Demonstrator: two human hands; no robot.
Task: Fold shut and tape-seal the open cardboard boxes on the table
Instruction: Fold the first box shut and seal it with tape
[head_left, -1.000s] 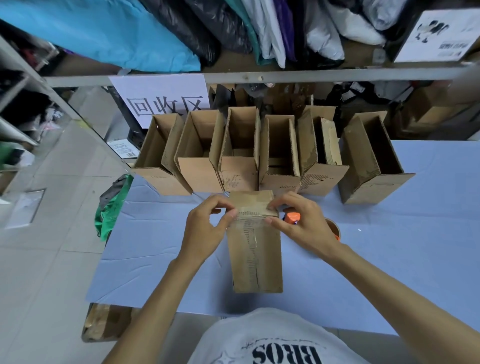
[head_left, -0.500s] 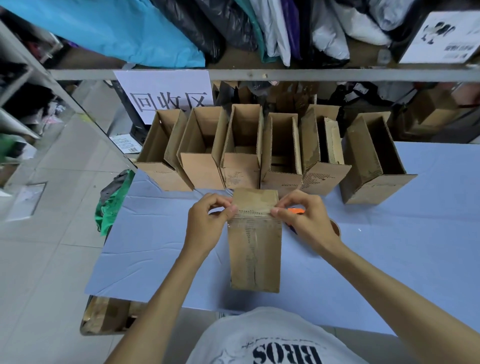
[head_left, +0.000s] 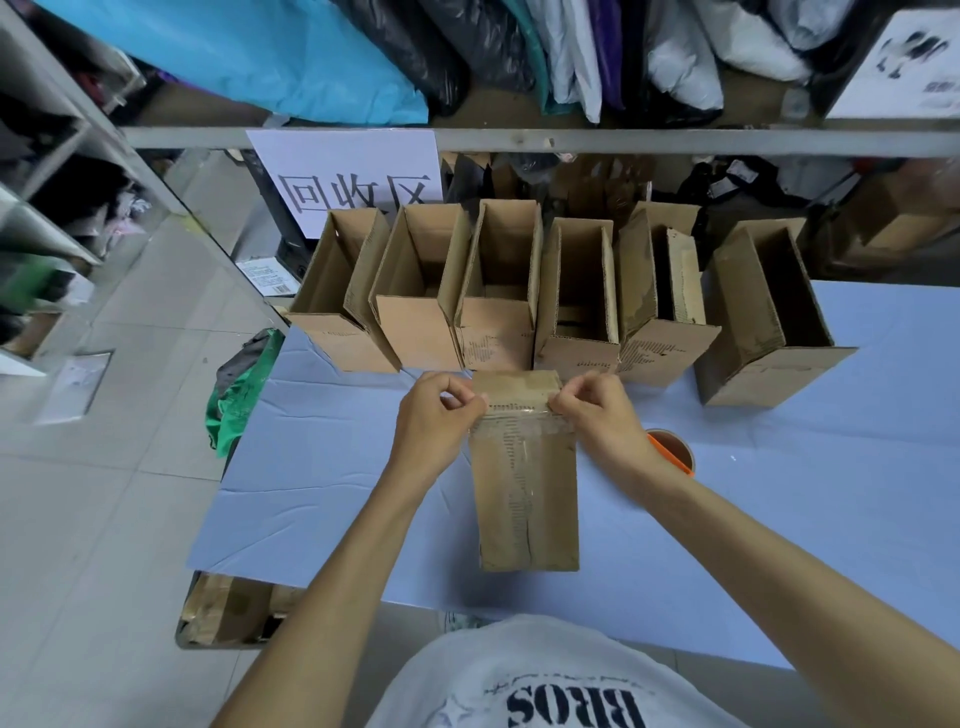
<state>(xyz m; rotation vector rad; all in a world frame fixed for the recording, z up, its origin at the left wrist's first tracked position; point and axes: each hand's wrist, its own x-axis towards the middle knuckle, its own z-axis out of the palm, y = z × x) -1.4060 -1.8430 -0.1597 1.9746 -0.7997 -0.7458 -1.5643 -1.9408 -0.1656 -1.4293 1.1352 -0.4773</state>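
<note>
Head view: pinching tape strip (head_left: 519, 414) across box (head_left: 527, 499) with left hand (head_left: 436, 418), right hand (head_left: 597, 415); open boxes (head_left: 496, 348) at twelve o'clock; tape roll (head_left: 672, 449) at three.

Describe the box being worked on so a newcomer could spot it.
On the blue table, six open boxes stand in a row along the far edge. Before the row's middle one box lies between the left hand and right hand, the only one folded shut, clear tape pinched across it.

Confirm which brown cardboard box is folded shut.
The brown cardboard box nearest the person, held between left hand and right hand; the six boxes behind stand open.
</note>
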